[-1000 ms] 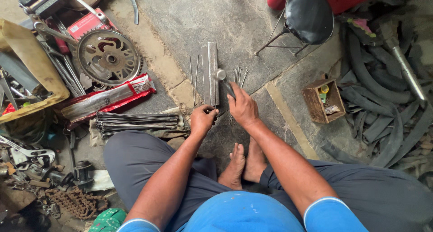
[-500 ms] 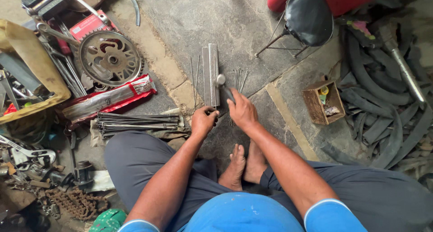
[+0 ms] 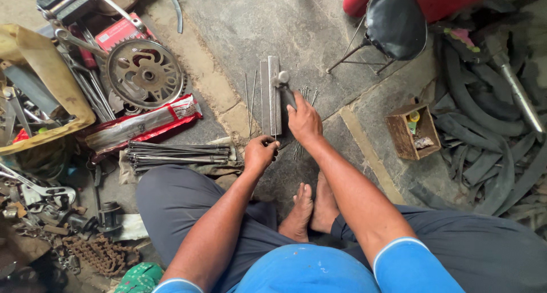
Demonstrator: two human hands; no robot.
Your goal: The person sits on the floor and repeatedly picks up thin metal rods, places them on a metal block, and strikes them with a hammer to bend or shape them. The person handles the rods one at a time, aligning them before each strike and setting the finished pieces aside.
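Note:
I sit on the stone floor with a grey metal bar lying lengthwise in front of my bare feet. My right hand grips the dark handle of a small hammer, whose head rests on the far part of the bar. My left hand is closed around the near end of a thin metal spoke laid along the bar. Loose spokes lie on the floor to the left of the bar and more spokes to its right.
A bundle of dark spokes and a red packet lie at my left. A large chainring, tools and a chain crowd the left side. A small wooden box, black stool and rubber tyres stand right.
My right hand has moved from lying flat on the floor beside the bar to gripping the hammer, whose head now sits on the bar. My left hand stays on the spoke.

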